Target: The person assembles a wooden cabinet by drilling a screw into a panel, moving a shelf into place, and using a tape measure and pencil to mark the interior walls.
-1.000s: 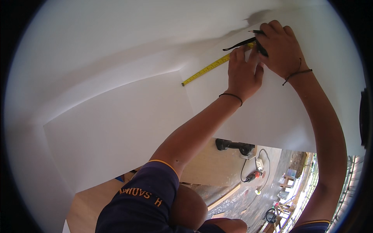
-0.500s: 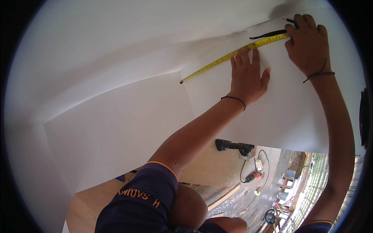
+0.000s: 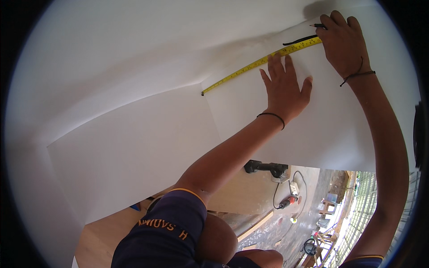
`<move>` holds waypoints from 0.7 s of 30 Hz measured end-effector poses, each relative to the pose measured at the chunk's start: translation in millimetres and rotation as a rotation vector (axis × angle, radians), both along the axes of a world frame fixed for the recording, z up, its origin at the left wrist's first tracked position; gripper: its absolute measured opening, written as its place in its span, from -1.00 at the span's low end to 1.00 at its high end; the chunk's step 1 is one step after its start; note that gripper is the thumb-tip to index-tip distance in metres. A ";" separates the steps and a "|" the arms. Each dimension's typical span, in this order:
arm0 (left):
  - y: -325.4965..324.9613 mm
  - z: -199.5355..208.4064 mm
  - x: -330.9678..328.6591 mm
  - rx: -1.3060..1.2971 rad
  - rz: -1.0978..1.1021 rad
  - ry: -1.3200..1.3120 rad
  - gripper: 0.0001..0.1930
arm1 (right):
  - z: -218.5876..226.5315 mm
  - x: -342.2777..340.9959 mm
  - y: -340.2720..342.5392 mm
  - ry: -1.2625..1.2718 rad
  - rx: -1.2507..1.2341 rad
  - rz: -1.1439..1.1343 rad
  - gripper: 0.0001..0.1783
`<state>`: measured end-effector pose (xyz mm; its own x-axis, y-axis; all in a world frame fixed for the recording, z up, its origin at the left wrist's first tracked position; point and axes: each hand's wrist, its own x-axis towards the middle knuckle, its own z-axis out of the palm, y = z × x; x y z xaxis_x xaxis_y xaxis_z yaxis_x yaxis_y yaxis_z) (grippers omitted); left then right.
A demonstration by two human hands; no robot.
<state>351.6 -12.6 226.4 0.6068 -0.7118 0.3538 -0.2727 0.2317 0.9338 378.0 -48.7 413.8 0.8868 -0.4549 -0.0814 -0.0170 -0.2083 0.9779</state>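
A yellow tape measure is stretched along a white panel, its hooked end at the inner corner of the white boards. My left hand lies with fingers spread on the panel, fingertips at the lower edge of the blade. At the far right, my right hand is closed around the other end of the tape; the case is hidden by the hand. A dark pencil sticks out between its fingers, tip pointing left. From the same hand a black strap trails just above the blade.
White boards enclose the upper and left sides. Below lie a black cordless tool, a red and black corded power tool and a white power strip. A wooden strip rests on the floor, near a wire-mesh wall.
My right hand has shifted slightly left and up along the panel with the tape and pencil. The left hand's fingers have spread wider, the index side lifting apart.
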 end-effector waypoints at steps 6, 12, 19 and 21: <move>8.6 47.4 -8.1 -0.306 -0.570 1.270 -0.70 | 4.4 4.4 1.2 0.011 0.008 -0.048 -0.85; -0.3 90.7 3.1 -0.165 -0.289 1.843 -0.62 | 4.3 2.1 5.6 -0.030 -0.004 -0.145 -0.84; -4.3 118.3 5.4 -0.492 -0.543 1.979 -0.65 | 5.4 -0.8 11.7 -0.015 -0.061 -0.167 -0.81; -2.8 123.4 7.3 -0.524 -0.509 2.100 -0.64 | 0.4 -3.3 12.8 -0.012 -0.076 -0.146 -0.82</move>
